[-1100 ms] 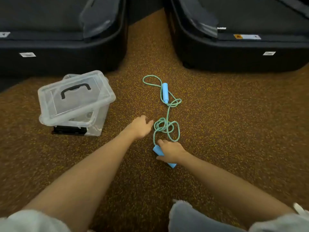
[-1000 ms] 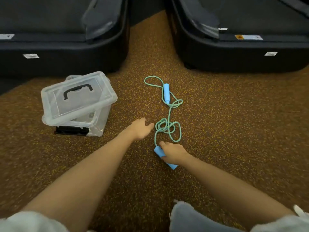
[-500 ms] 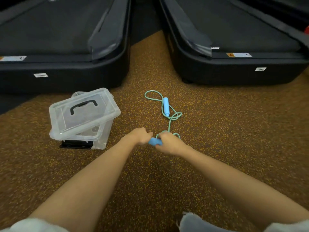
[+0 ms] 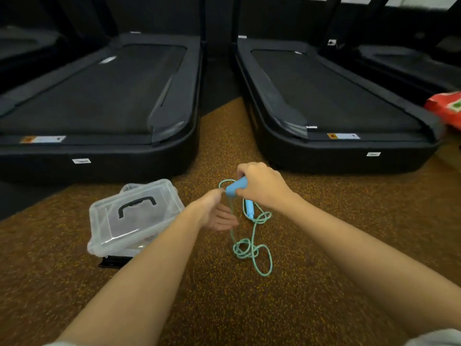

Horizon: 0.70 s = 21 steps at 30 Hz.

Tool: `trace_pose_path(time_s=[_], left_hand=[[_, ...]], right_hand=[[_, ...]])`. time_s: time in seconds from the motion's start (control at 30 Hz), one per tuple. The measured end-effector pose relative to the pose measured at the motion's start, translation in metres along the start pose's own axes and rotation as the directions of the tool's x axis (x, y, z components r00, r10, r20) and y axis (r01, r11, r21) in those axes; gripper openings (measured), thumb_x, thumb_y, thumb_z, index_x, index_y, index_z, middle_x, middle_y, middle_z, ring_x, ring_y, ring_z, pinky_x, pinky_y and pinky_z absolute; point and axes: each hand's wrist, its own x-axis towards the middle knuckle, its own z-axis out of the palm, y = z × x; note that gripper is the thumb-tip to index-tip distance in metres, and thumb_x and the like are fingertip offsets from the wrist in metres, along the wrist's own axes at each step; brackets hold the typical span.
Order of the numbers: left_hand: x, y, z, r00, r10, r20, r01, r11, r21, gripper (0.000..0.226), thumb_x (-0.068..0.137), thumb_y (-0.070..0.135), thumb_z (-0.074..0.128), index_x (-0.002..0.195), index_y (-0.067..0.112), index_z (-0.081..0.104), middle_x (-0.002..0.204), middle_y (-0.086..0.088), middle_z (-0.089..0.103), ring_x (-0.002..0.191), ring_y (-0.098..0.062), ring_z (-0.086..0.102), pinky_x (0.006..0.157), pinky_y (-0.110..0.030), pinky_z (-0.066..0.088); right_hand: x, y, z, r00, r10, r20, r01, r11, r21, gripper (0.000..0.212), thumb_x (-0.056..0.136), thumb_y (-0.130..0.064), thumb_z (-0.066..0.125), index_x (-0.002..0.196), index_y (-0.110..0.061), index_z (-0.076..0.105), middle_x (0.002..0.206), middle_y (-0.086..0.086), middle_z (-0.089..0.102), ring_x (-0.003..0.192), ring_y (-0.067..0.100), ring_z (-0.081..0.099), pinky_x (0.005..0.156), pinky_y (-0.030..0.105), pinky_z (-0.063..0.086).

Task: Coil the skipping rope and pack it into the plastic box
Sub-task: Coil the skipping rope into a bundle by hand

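Right hand [image 4: 260, 187] grips one blue handle [image 4: 235, 187]; open left hand [image 4: 217, 213] touches the green cord [image 4: 252, 248] trailing nearward onto the floor.

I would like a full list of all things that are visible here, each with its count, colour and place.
clear plastic box with black handle on its lid: 1, transparent, on the floor at left, lid askew on top.
green skipping rope with blue handles: 1, loose loops on the floor at centre.
raised blue handle: 1, in the right fist.
second blue handle: 1, below the right hand.
black treadmills: at least 2, behind.
red package: 1, far right edge.
brown speckled floor: 1.
left hand: open, beside the rope.
right hand: shut on the handle.
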Motion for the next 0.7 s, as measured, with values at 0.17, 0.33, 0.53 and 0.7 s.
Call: trace_pose_path(time_s=[0.17,0.33,0.53,0.7], left_hand=[[-0.036,0.047,0.002,0.979,0.155,0.134,-0.09,0.914,-0.396,0.043,0.095,0.026,0.047,0.123,-0.007,0.044,0.108,-0.026,0.06,0.093,-0.033,0.061,0.082,-0.04,0.049],[-0.062,0.088,0.01,0.937,0.333,0.107,-0.261,0.869,-0.42,0.032,0.095,0.01,0.046,0.126,0.001,0.046,0.089,-0.019,0.059,0.074,-0.026,0.062,0.055,-0.038,0.057],[-0.097,0.135,0.006,0.889,0.432,0.15,-0.364,0.866,-0.343,0.014,0.096,0.01,0.043,0.092,0.002,0.053,0.083,-0.012,0.056,0.073,-0.019,0.057,0.073,-0.03,0.051],[-0.111,0.153,0.002,0.848,0.513,0.134,-0.446,0.827,-0.343,0.021,0.093,0.015,0.047,0.106,0.001,0.057,0.077,-0.007,0.057,0.058,-0.014,0.057,0.049,-0.025,0.054]], right_hand=[[0.008,-0.024,-0.047,0.988,-0.106,-0.112,0.097,0.992,-0.082,0.021,0.083,-0.024,0.06,0.101,-0.015,0.054,0.102,0.002,0.057,0.089,0.02,0.058,0.063,0.027,0.038],[0.013,-0.043,-0.084,0.965,-0.179,-0.192,0.161,0.981,-0.106,0.024,0.087,-0.025,0.056,0.109,-0.016,0.052,0.103,0.0,0.054,0.091,0.018,0.057,0.062,0.024,0.03],[0.028,-0.055,-0.13,0.943,-0.21,-0.258,0.213,0.977,-0.018,0.039,0.084,-0.05,0.054,0.112,-0.022,0.054,0.106,-0.006,0.057,0.092,0.015,0.058,0.07,0.029,0.043],[0.053,-0.046,-0.156,0.917,-0.12,-0.381,0.286,0.863,0.417,0.031,0.09,-0.042,0.052,0.104,-0.016,0.062,0.101,-0.001,0.061,0.079,0.004,0.059,0.072,0.014,0.047]])
